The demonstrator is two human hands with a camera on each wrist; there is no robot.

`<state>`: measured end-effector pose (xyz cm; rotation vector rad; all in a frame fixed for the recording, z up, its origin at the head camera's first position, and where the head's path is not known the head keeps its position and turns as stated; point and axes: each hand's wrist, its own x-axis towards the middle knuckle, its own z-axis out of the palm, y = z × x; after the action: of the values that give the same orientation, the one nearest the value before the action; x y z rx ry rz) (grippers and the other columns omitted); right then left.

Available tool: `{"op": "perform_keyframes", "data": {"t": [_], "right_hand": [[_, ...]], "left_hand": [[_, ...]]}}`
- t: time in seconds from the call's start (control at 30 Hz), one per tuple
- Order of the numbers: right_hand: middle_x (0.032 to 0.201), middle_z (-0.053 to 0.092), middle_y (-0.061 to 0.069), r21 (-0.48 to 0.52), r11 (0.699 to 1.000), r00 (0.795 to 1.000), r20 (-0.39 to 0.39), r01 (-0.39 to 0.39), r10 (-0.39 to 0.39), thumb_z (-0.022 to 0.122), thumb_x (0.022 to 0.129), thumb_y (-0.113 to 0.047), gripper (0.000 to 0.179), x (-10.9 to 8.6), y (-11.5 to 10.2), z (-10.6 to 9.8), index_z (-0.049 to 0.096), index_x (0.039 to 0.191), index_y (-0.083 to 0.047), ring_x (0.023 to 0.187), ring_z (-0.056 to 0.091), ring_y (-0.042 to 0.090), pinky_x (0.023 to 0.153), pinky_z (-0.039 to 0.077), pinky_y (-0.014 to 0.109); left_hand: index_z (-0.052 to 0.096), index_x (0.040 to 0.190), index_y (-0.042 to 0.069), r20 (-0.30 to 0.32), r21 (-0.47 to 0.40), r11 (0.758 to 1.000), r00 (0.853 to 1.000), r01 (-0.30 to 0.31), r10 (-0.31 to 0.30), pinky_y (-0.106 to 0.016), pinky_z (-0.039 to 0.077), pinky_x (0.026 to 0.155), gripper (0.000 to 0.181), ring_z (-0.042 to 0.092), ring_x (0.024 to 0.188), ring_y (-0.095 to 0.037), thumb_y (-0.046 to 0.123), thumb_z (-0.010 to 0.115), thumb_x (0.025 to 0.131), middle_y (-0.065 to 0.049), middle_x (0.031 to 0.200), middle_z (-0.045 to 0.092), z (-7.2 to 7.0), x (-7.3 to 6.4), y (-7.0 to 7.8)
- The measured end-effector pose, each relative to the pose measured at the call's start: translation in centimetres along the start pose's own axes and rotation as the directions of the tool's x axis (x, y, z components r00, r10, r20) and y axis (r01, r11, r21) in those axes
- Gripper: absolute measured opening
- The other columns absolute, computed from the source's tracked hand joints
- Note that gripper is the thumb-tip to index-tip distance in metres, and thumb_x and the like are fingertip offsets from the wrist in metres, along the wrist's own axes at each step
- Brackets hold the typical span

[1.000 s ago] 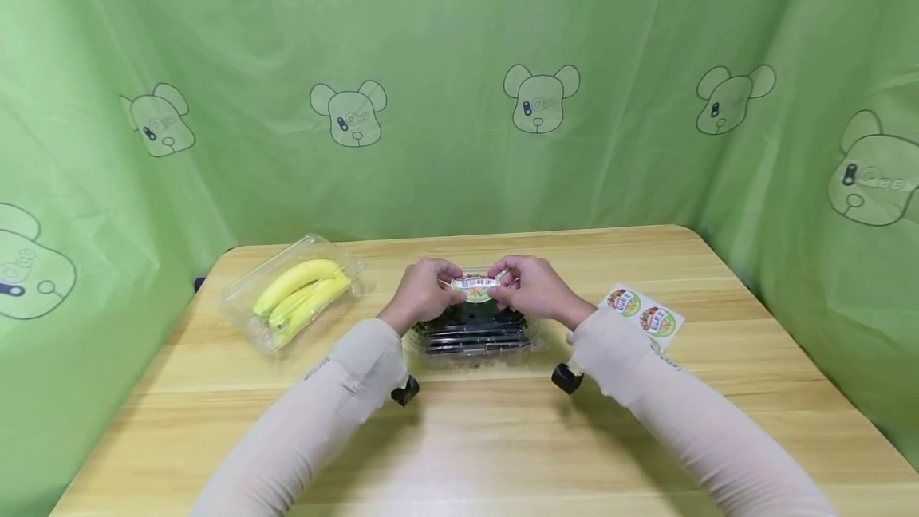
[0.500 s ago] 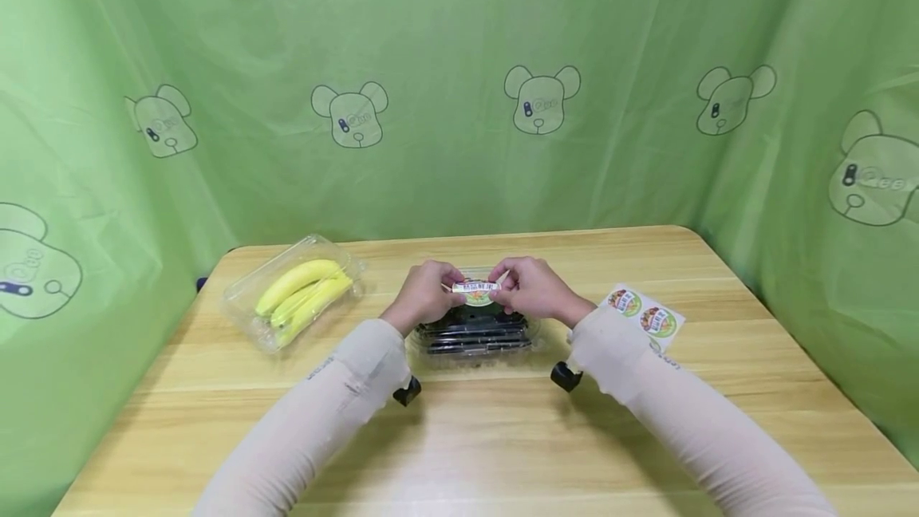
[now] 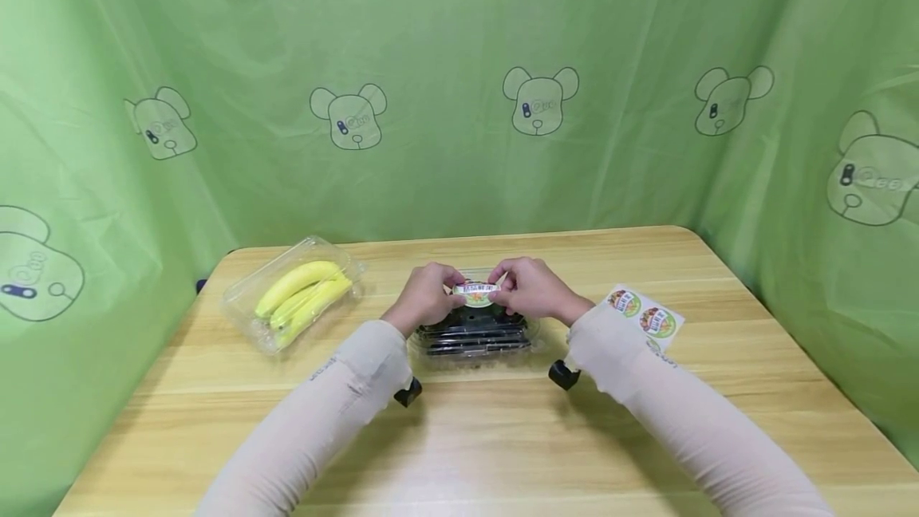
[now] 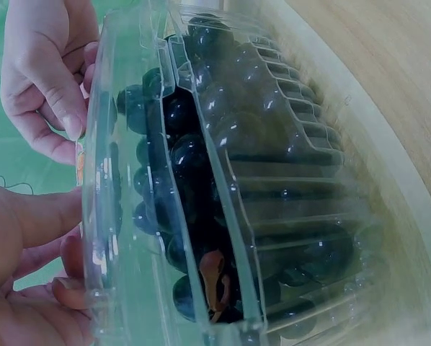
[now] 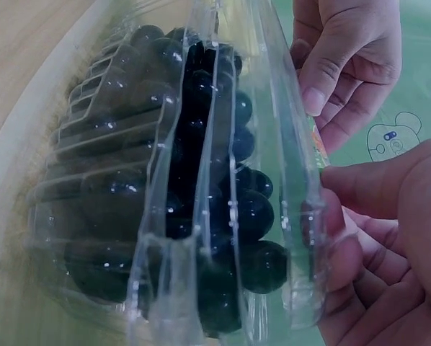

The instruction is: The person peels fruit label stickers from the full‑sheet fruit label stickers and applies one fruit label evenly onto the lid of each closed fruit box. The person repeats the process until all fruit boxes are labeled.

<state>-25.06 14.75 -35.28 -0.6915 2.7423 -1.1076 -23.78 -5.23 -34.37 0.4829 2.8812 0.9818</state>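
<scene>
A clear plastic clamshell box [image 3: 470,351] full of dark round grapes [image 4: 190,155] stands on the table in front of me. Over its lid my left hand [image 3: 425,294] and right hand [image 3: 537,289] face each other. Between thumb and fingers, each pinches one side of a round fruit sticker [image 3: 477,294] with a white lettered band. Both wrist views show the sticker edge-on, right at the lid's surface, with fingertips at the plastic. Through the box wall a brown stem [image 4: 212,277] shows among the grapes.
Another clear box [image 3: 240,294] with several yellow bananas [image 3: 301,294] lies at the left. To the right, partly behind my right sleeve, is a sheet of round stickers [image 3: 658,322]. Green curtains [image 3: 445,182] surround the wooden table [image 3: 488,437].
The sticker has sunk slightly toward the lid. Its upper part folded over half a second ago and now lies flatter. Both hands keep their pinch and have barely shifted.
</scene>
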Motion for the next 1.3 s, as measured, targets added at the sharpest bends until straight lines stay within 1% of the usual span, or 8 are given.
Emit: {"op": "perform_keyframes", "data": {"t": [0.23, 0.5, 0.63, 0.77, 1.03, 1.3], "right_hand": [[0.064, 0.062, 0.004, -0.033, 0.999, 0.999, 0.025, -0.027, 0.028, 0.073, 0.085, -0.009, 0.017, 0.20, -0.32, -0.06, 0.066, 0.099, -0.001, 0.051, 0.061, 0.017, 0.052, 0.052, 0.030], [0.064, 0.063, 0.004, -0.093, 0.995, 0.999, 0.044, -0.025, 0.029, 0.073, 0.086, -0.011, 0.017, 0.47, -0.63, -0.10, 0.066, 0.100, -0.003, 0.051, 0.060, 0.016, 0.063, 0.052, 0.030], [0.063, 0.063, 0.002, -0.116, 0.993, 0.998, 0.054, -0.023, 0.030, 0.072, 0.086, -0.012, 0.017, 0.59, -0.65, -0.14, 0.066, 0.099, -0.003, 0.051, 0.059, 0.015, 0.065, 0.052, 0.032], [0.063, 0.062, 0.001, -0.135, 0.991, 0.997, 0.065, -0.023, 0.032, 0.072, 0.086, -0.013, 0.017, 0.70, -0.67, -0.26, 0.066, 0.099, -0.004, 0.050, 0.058, 0.014, 0.068, 0.052, 0.033], [0.064, 0.064, 0.002, -0.152, 0.988, 0.995, 0.087, -0.025, 0.038, 0.072, 0.087, -0.013, 0.018, 0.85, -0.66, -0.33, 0.065, 0.101, -0.004, 0.050, 0.058, 0.013, 0.066, 0.052, 0.033], [0.066, 0.066, 0.003, -0.137, 0.990, 0.995, 0.090, -0.029, 0.041, 0.072, 0.086, -0.011, 0.018, 0.97, -0.52, -0.34, 0.065, 0.101, -0.003, 0.050, 0.058, 0.014, 0.063, 0.052, 0.031]], "left_hand": [[0.071, 0.109, 0.006, 0.008, 0.030, 1.000, 1.000, 0.000, 0.000, -0.039, 0.048, 0.093, 0.025, 0.061, 0.101, -0.026, 0.013, 0.075, 0.085, -0.007, 0.103, 0.069, 0.15, 0.16, -0.23], [0.072, 0.108, 0.005, 0.013, 0.048, 0.999, 1.000, 0.000, -0.001, -0.038, 0.050, 0.088, 0.025, 0.061, 0.097, -0.026, 0.013, 0.076, 0.084, -0.007, 0.101, 0.068, 0.14, 0.19, -0.36], [0.072, 0.107, 0.005, 0.014, 0.062, 0.998, 1.000, -0.010, 0.009, -0.038, 0.050, 0.088, 0.025, 0.061, 0.097, -0.026, 0.013, 0.076, 0.084, -0.008, 0.100, 0.068, 0.11, 0.20, -0.35], [0.072, 0.107, 0.004, 0.015, 0.076, 0.997, 1.000, -0.019, 0.018, -0.038, 0.050, 0.090, 0.025, 0.061, 0.100, -0.027, 0.013, 0.076, 0.084, -0.009, 0.102, 0.069, 0.06, 0.25, -0.30], [0.073, 0.104, 0.005, 0.016, 0.089, 0.996, 1.000, -0.026, 0.025, -0.038, 0.050, 0.089, 0.022, 0.062, 0.098, -0.025, 0.012, 0.076, 0.084, -0.008, 0.100, 0.069, 0.03, 0.26, -0.20], [0.073, 0.104, 0.006, 0.011, 0.101, 0.994, 0.999, -0.034, 0.033, -0.038, 0.049, 0.090, 0.022, 0.061, 0.098, -0.025, 0.013, 0.076, 0.083, -0.007, 0.100, 0.069, 0.14, 0.30, -0.30]]}}
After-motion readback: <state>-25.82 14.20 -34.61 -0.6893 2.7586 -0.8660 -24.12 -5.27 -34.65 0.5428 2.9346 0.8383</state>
